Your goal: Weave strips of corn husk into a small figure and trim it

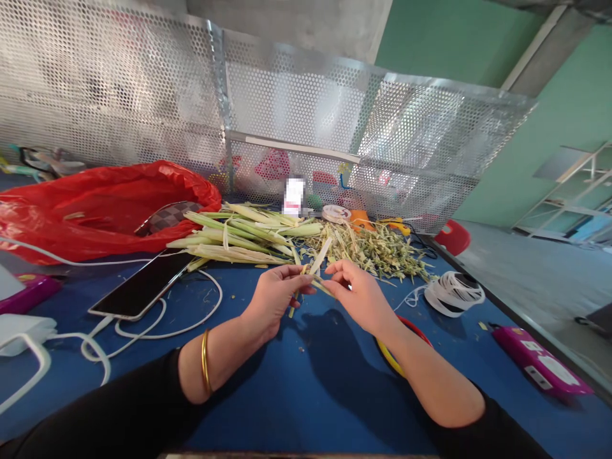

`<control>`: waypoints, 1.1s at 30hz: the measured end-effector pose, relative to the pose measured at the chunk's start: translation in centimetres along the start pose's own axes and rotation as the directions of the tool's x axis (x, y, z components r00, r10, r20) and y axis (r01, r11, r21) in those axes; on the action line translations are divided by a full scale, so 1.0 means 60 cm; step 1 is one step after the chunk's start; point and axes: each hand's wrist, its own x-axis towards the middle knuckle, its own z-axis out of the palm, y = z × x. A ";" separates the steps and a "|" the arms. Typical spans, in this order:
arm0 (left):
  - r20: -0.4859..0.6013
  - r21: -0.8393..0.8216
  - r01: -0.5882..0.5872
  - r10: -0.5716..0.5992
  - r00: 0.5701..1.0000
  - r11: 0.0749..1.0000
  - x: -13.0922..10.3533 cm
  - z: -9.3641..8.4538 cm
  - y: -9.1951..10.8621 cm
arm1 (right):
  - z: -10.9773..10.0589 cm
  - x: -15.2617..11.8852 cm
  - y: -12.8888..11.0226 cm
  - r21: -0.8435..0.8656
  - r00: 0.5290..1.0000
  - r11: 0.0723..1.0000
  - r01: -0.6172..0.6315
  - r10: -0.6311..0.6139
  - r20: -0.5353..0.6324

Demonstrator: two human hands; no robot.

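Note:
My left hand (280, 293) is pinched around a pale green leafy stalk (320, 256), its thumb and fingers closed near the middle of the piece. My right hand (356, 293) grips a thin strip of the same stalk between thumb and fingertips, just to the right. The pale leaf points up between the hands, and a short end hangs below the left fingers. Behind them lies a heap of long pale green stalks (239, 236). To its right spreads a pile of dry, yellow-green plant trimmings (389, 252).
A red plastic bag (95, 197) lies open at left, near a dark-screened tablet or phone (143, 287) and white cables. At right are a white ribbon spool (453, 293), a purple pack (540, 360) and a red-yellow ring (389, 358). A perforated metal screen (296, 95) borders the blue table (306, 408).

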 end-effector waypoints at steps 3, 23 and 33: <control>-0.035 -0.024 0.010 -0.011 0.999 1.000 0.004 -0.005 0.003 | -0.020 0.002 -0.004 0.105 0.997 0.994 0.035 -0.042 0.061; -0.011 0.101 -0.008 0.009 1.000 0.995 -0.003 0.002 0.002 | -0.009 0.002 0.000 0.442 0.994 0.896 0.031 0.019 -0.109; -0.061 0.147 -0.082 0.092 0.994 0.986 0.000 0.002 -0.003 | -0.003 -0.007 0.001 0.060 0.995 0.997 -0.046 0.041 0.090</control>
